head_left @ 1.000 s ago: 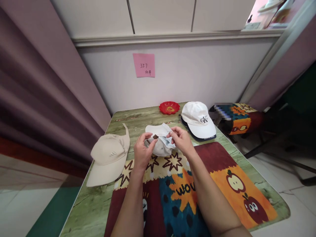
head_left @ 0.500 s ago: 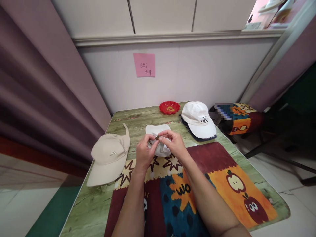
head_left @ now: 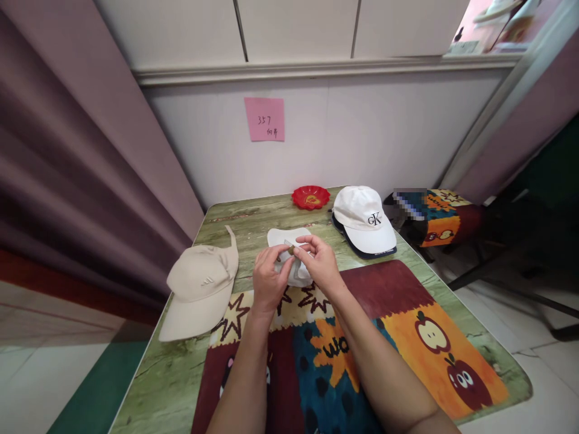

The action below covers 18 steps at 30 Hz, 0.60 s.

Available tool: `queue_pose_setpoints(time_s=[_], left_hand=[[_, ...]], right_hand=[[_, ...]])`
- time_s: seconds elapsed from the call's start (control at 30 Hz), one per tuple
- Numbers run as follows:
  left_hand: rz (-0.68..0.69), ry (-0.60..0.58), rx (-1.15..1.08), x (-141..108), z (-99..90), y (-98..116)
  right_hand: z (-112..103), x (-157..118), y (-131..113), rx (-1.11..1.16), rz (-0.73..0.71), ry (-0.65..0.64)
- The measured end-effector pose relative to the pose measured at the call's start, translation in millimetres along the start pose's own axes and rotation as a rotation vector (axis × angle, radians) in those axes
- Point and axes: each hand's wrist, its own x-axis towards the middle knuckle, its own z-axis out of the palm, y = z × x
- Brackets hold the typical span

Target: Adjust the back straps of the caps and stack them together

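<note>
Pale cap (head_left: 284, 235), brim far side; L hand (head_left: 269, 275) & R hand (head_left: 322, 263) both pinch its strap (head_left: 288, 243) nr brownish fitting (head_left: 291, 249); step: prob. strap handling; next move needs steady grip.

Homelike room, mauve curtain (head_left: 90, 150), colourful mat (head_left: 393, 289)

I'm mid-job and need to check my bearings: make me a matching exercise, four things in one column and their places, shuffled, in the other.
Things
1. pale cap
2. beige cap
3. lettered white cap
4. pink note

Places
A. stuck to the wall
B. lying on top of a dark cap
C. between the left hand and the right hand
D. on the left side of the table

Right pairs: 1-C, 2-D, 3-B, 4-A
</note>
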Motion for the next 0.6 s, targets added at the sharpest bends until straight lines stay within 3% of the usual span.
queue_pose_setpoints(time_s=[0.33, 0.5, 0.6], left_hand=[[0.071, 0.008, 0.087, 1.6, -4.6, 0.9], [0.042, 0.119, 0.184, -1.1, -3.8, 1.6], [-0.010, 0.096, 0.085, -1.6, -3.4, 2.9]], right_hand=[[2.6, -3.1, -6.1, 0.057, 0.056, -0.055], [5.3, -5.7, -8.4, -0.080, -0.022, -0.010], [6.9, -6.5, -8.7, -0.136, -0.062, 0.010]])
